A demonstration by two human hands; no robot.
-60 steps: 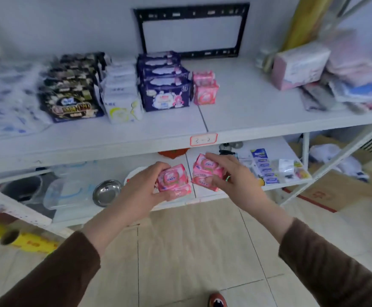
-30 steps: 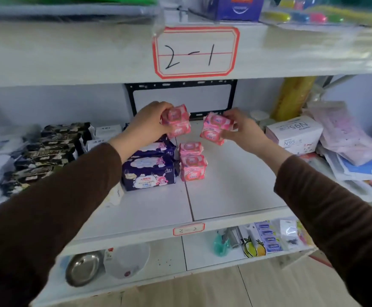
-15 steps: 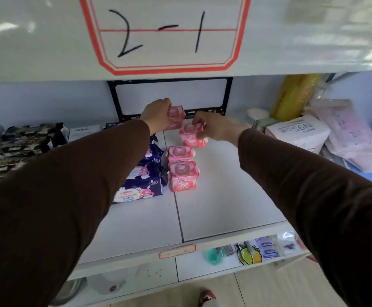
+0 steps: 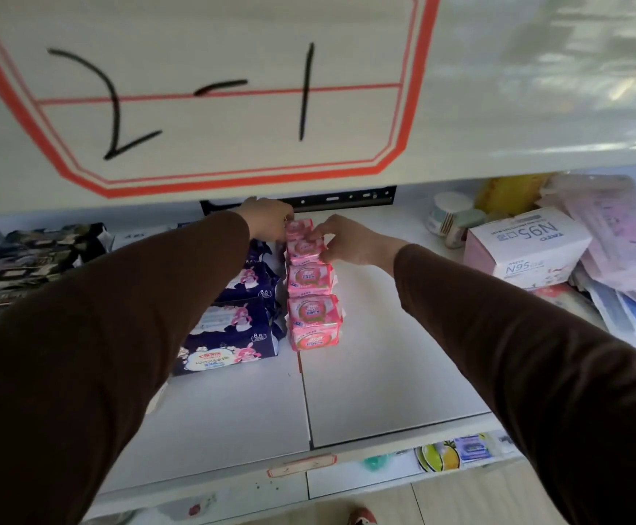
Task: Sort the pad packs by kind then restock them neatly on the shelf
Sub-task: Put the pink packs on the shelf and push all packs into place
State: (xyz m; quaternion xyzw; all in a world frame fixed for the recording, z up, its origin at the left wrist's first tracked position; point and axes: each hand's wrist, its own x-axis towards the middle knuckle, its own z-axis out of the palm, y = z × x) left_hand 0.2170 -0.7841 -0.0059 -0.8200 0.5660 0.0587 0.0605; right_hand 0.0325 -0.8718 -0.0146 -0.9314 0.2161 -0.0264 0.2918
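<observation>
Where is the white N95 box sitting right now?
In the head view the N95 box sits on the right of the middle shelf, right of the pink pad packs and against a pile of pale plastic-wrapped packets.

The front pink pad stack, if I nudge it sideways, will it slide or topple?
The front pink stack looks like two small packs piled up, so a high push would probably slide the top pack off. The glossy wrappers look slippery, and the smooth white shelf likely lets a low push slide the stack. The packs look soft and light, so squeezing probably dents them.
</observation>
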